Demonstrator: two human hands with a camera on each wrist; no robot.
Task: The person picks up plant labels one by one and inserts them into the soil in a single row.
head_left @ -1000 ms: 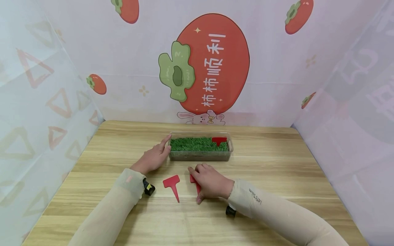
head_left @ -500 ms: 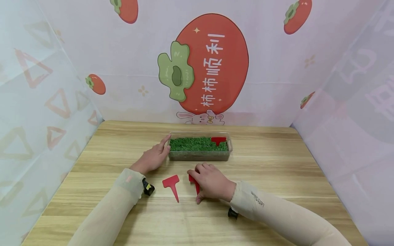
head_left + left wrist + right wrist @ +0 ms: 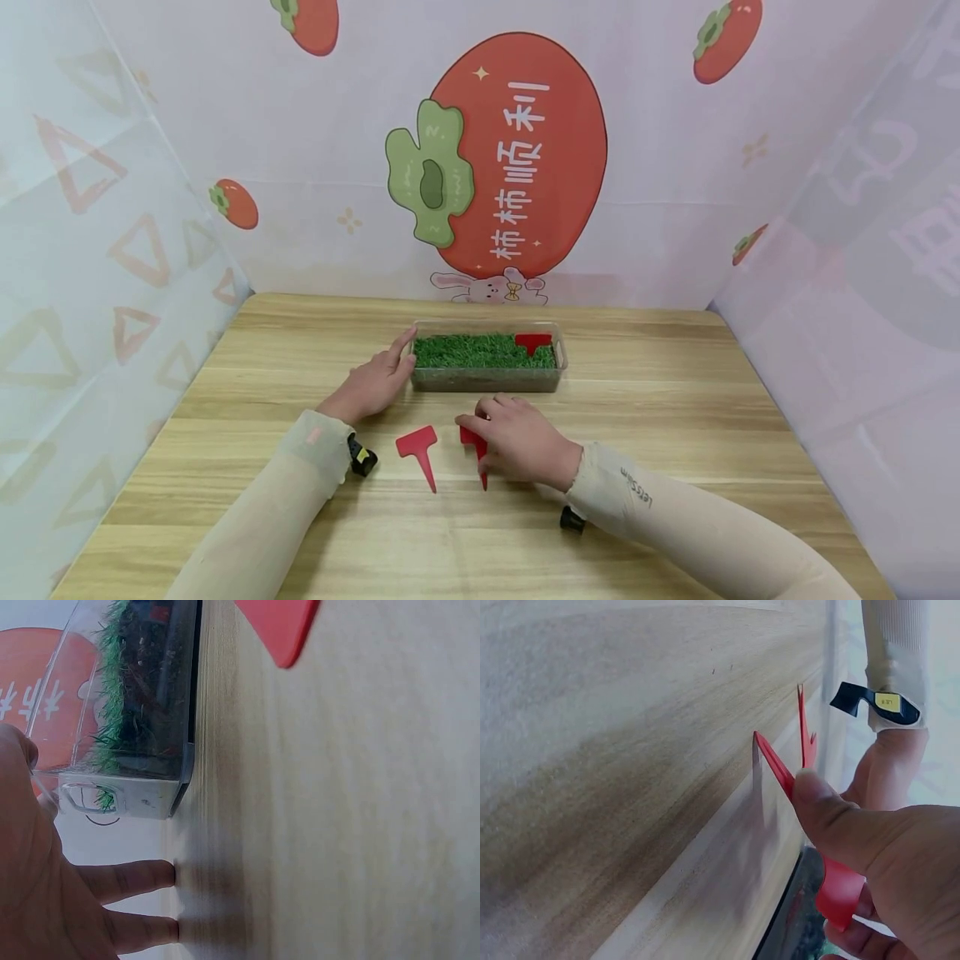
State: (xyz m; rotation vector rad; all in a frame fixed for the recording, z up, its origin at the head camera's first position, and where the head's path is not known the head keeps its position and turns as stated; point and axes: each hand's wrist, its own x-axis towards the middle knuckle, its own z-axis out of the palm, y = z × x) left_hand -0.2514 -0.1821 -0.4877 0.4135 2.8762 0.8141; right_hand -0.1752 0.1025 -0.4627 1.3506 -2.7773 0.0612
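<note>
In the head view my left hand (image 3: 375,383) rests against the left end of a clear plastic box (image 3: 487,382) filled with green artificial grass (image 3: 465,352). Two of its straight fingers (image 3: 139,879) reach down to the table in the left wrist view. My right hand (image 3: 521,442) pinches a red T-shaped plant label (image 3: 840,892) in front of the box, thumb on the stem. That label's pointed tip is tilted down close over the table. A second red plant label (image 3: 417,444) lies flat to its left. Another label (image 3: 533,342) stands upright in the grass near the box's right end.
The wooden table (image 3: 645,400) carries the box towards its back edge. A back curtain (image 3: 660,167) printed with persimmons hangs behind, and pale curtains close both sides. Each wrist wears a black camera (image 3: 363,458).
My right thumb has slid up along the label's stem, so the pointed tip now shows below it. The right wrist has shifted slightly right; the left hand stays put.
</note>
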